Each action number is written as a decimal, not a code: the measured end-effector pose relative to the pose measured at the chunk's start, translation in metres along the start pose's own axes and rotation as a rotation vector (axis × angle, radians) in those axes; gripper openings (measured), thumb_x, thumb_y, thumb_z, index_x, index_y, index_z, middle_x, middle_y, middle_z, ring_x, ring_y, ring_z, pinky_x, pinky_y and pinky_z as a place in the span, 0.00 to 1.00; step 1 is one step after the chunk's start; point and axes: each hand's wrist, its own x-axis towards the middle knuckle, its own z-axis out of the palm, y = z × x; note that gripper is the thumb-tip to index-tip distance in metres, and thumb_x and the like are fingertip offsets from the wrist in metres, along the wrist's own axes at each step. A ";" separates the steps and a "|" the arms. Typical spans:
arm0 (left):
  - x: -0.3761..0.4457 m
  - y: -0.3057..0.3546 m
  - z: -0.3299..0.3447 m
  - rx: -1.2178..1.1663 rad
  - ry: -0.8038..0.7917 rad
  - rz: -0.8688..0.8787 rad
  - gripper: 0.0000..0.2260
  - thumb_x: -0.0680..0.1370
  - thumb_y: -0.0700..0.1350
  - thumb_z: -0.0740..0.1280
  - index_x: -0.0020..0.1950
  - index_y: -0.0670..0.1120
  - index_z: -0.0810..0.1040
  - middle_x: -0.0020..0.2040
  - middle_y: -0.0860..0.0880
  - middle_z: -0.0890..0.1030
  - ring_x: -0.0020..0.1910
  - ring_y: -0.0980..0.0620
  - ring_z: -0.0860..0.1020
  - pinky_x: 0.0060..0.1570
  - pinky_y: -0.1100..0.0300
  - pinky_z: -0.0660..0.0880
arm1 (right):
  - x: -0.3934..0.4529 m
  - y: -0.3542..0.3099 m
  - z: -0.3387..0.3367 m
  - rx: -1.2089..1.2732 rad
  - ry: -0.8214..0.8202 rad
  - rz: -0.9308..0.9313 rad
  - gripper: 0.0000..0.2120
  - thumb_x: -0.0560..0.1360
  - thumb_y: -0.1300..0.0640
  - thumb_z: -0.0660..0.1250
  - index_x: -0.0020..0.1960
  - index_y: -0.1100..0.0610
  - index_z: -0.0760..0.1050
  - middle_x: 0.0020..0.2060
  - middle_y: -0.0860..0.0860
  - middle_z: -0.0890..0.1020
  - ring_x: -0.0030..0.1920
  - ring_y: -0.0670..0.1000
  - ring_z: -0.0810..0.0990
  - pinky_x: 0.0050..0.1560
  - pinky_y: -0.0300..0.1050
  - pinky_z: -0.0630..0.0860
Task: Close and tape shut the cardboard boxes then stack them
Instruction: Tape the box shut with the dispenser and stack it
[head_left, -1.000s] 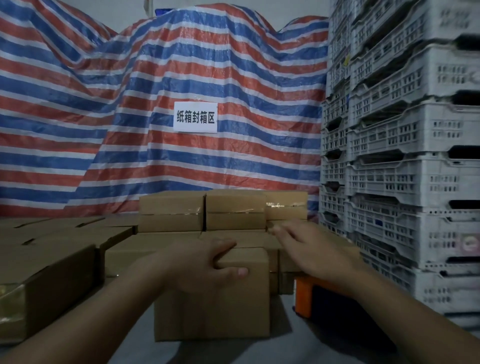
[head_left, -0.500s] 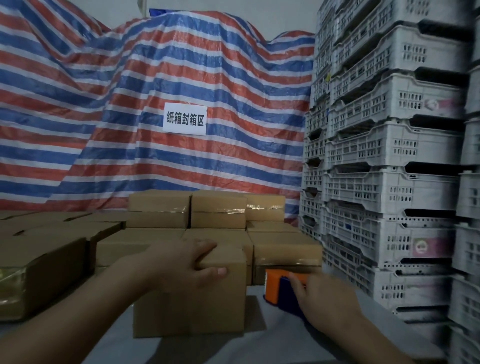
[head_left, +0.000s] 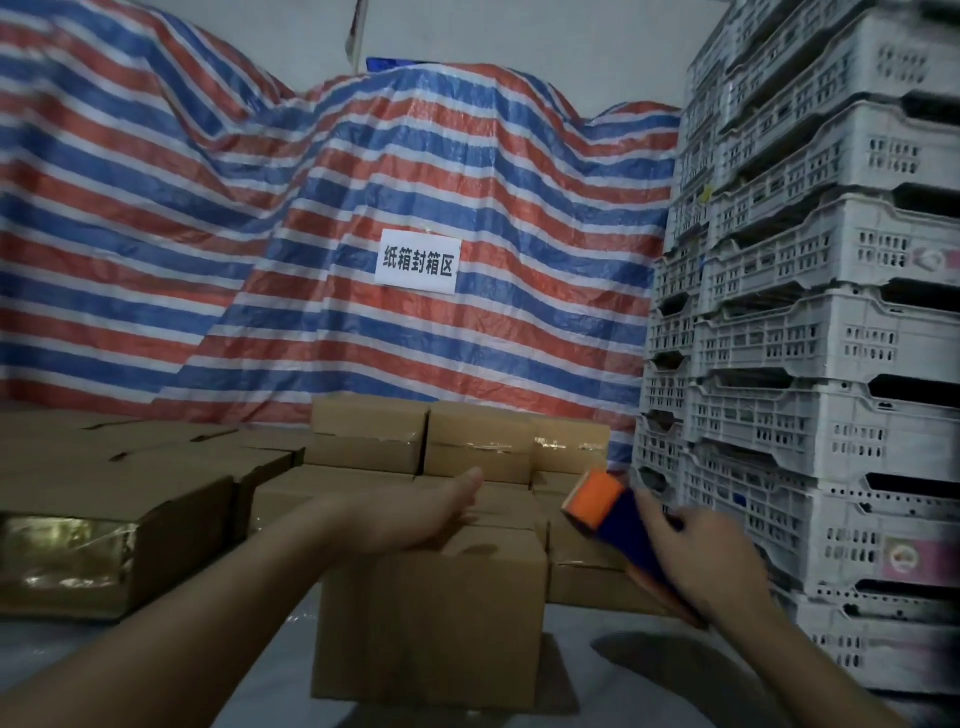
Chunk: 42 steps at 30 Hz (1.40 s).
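1. While the left hand (head_left: 415, 514) lies flat, fingers straight, on the near cardboard box (head_left: 431, 623), the right hand (head_left: 696, 561) is clamped round an orange-and-blue tape dispenser (head_left: 608, 514), held just right of the box and clear of it.
2. Box: stands on the grey counter (head_left: 649, 691), centre near; flaps appear closed, no tape visible on top.
3. Advice: keep the flaps pressed level, start the tape down 1 end face, run it along the centre seam.
4. Taped boxes (head_left: 478, 441): stacked beyond.
5. Writing: white sign (head_left: 418, 261) on the striped tarpaulin (head_left: 208, 260), "纸箱封箱区".
6. Crates (head_left: 831, 312): stacked right, pink labels illegible.
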 end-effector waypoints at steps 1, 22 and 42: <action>0.000 -0.002 -0.002 -0.048 0.014 0.017 0.31 0.78 0.70 0.44 0.71 0.57 0.71 0.69 0.55 0.73 0.65 0.57 0.71 0.71 0.52 0.60 | 0.012 -0.015 -0.009 0.167 -0.006 0.003 0.37 0.73 0.25 0.49 0.25 0.55 0.71 0.17 0.47 0.72 0.18 0.43 0.69 0.27 0.40 0.65; 0.009 -0.005 -0.013 -0.993 0.301 -0.082 0.27 0.84 0.58 0.52 0.56 0.37 0.80 0.49 0.40 0.85 0.43 0.50 0.84 0.33 0.62 0.75 | 0.066 -0.145 0.011 0.767 -0.812 -0.086 0.24 0.80 0.38 0.63 0.54 0.59 0.82 0.40 0.57 0.86 0.35 0.51 0.83 0.37 0.42 0.80; -0.002 -0.009 -0.019 -1.073 0.281 -0.054 0.16 0.82 0.44 0.61 0.34 0.46 0.73 0.27 0.52 0.72 0.38 0.53 0.77 0.52 0.63 0.67 | 0.065 -0.156 0.007 0.656 -0.803 -0.161 0.24 0.80 0.38 0.62 0.56 0.58 0.81 0.39 0.54 0.86 0.34 0.49 0.84 0.35 0.37 0.78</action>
